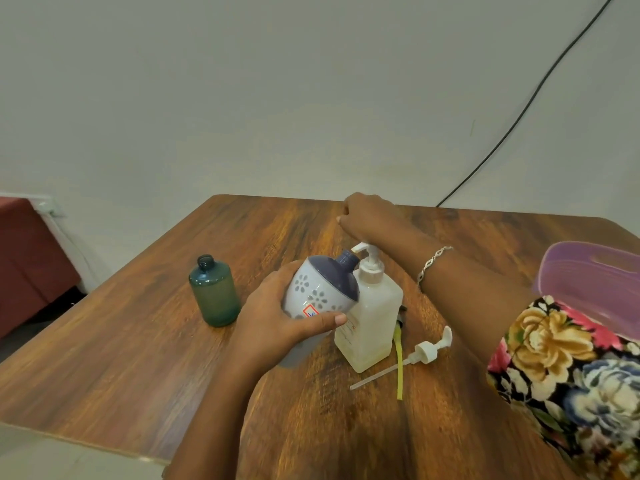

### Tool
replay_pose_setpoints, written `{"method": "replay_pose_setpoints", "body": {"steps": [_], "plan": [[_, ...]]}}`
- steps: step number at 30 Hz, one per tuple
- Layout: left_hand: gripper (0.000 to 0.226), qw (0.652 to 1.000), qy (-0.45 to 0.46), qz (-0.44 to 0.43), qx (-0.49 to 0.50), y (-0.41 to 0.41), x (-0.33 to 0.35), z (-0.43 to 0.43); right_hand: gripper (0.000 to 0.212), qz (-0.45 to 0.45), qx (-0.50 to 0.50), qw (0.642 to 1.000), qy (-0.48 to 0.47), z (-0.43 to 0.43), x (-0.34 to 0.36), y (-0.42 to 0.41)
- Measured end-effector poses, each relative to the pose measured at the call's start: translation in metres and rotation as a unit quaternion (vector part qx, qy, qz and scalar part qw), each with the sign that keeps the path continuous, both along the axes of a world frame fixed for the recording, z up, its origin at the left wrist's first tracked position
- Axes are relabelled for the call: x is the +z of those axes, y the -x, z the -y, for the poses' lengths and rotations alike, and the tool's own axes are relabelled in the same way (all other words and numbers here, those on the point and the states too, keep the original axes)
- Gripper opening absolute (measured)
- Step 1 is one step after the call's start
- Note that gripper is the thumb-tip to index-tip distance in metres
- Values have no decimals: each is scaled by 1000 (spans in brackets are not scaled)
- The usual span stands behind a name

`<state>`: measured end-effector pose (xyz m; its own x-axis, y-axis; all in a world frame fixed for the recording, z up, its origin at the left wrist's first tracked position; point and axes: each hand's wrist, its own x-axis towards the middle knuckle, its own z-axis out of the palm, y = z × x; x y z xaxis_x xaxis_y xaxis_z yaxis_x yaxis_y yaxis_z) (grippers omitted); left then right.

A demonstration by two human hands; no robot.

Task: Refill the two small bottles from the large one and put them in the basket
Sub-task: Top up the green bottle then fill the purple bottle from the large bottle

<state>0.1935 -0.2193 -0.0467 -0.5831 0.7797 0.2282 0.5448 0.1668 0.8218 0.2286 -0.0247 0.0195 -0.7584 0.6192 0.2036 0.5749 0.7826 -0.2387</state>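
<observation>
A: Left hand pose?
B: Left hand [273, 317] comes in from below, fingers and thumb wrapped round the white bottle [318, 292]. The bottle has a flower pattern and a dark blue top. It's tipped, with its neck up against the spout of the large bottle [372, 320].

A: Right?
B: Right hand [367, 216] has the arm stretched across, over the pump head [363, 249]. Fingers are curled in, nothing seen in them. Contact with the pump is hidden, can't tell.

A: Other task items?
B: Green bottle [214, 292] is uncapped and upright on the worktop [138, 358], left of the hands. Purple basket [588, 271] sits at the right edge, cut off by the frame and the floral sleeve [568, 375]. A loose pump [427, 349] lies beside the large bottle.

A: Any text?
B: Red-edged sticker [310, 311] on the white bottle, unreadable. Print on the large bottle is too faint.
</observation>
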Motion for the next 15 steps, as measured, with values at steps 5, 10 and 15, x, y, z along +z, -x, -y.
{"method": "replay_pose_setpoints", "body": {"steps": [5,10,15], "plan": [[73,1000,-3,-2,-1,2,-2,-1,15,23,-2,1000,-18,2,-12,0],[73,1000,4,-7,2,2,0,1,18,-30,-1,999,26,-1,-5,1],[82,1000,5,-12,-1,2,2,0,18,4,-17,1000,-1,-1,3,0]]}}
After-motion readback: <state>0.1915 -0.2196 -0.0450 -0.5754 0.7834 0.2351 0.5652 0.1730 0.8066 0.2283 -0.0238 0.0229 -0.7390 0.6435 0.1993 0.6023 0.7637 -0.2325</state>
